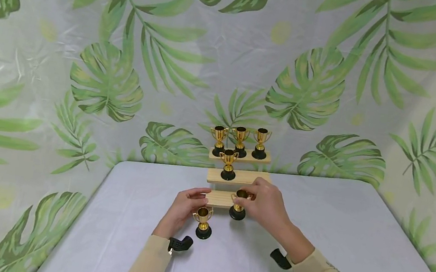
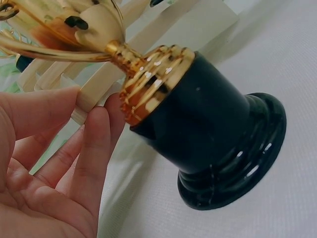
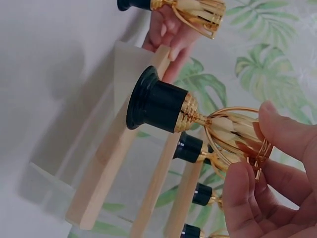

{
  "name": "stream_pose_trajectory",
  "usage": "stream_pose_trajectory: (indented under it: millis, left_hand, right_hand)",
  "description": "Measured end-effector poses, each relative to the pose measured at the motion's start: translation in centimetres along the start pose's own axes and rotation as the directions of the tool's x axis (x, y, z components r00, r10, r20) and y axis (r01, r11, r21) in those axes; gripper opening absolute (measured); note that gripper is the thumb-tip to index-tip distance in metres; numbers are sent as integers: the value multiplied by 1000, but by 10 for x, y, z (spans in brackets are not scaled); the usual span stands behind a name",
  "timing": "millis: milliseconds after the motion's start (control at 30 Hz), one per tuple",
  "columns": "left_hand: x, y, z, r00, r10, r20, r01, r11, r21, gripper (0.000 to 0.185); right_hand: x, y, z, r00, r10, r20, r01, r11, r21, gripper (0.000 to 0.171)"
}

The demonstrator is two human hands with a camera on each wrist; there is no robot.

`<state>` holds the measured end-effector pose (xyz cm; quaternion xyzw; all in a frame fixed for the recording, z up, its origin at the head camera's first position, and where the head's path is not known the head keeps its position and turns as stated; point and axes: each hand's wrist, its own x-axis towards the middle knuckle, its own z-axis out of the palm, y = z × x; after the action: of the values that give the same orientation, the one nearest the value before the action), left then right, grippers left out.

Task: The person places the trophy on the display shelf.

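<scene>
My right hand pinches a small gold trophy cup by its bowl and handle. This cup has a black base and is just in front of the lowest step of a wooden display stand. Meanwhile the thumb and fingers of my left hand grip the left end of that lowest board. Close beside the left hand, a second trophy cup stands upright on the table. It fills much of the left wrist view.
Three trophy cups line the top board, and one trophy cup stands left of centre on the middle board. The stand is on a white-covered table, before a leaf-patterned backdrop.
</scene>
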<state>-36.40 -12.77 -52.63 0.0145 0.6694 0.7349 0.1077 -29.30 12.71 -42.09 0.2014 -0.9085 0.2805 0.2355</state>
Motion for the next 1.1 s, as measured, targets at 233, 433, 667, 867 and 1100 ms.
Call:
stream_pose_trajectory:
  millis: [233,433,667,867,1100]
  left_hand:
    - [1,0,0,1000,6,-1,-6,1000,7,35]
    - [0,0,0,1000,14,0,-14,1000,-1,35]
    - [1,-1,0,1000,17,-2,-17,1000,-3,35]
    - [1,-2,0,1000,18,-1,-18,1000,-8,37]
    - [1,-2,0,1000,14,8,-14,1000,-1,41]
  right_hand:
    - [4,0,-3,1000,-5,-3,5,1000,-1,33]
    - [7,0,-6,1000,0,5,0,1000,-22,35]
    - [10,1,-10,1000,-2,18,3,999,-47,35]
    - [13,-1,-16,1000,-28,15,28,998,-54,36]
    - [16,-1,-20,999,-48,8,48,997,-53,35]
